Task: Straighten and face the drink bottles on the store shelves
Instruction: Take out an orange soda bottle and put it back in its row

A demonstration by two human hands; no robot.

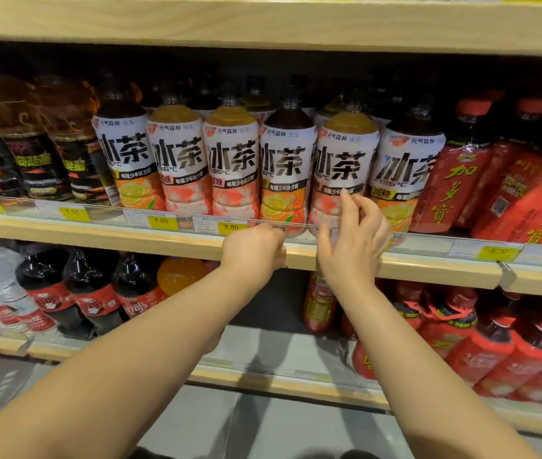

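Observation:
Several white-labelled iced tea bottles stand in a row on the middle shelf (104, 235), labels mostly facing out. My right hand (352, 240) is spread in front of the lower part of a peach tea bottle (344, 167), fingertips touching its label, not wrapped around it. To the left stands an orange-labelled tea bottle (284, 173). My left hand (256, 248) is curled at the shelf's front edge beneath that bottle; its fingers are hidden. The rightmost tea bottle (405, 173) is turned slightly sideways.
Red herbal tea bottles (455, 190) stand to the right, dark energy drink bottles (34, 164) to the left. The lower shelf holds cola bottles (90, 293) on the left, red bottles (501, 346) on the right, with a gap between. Yellow price tags (162, 221) line the edge.

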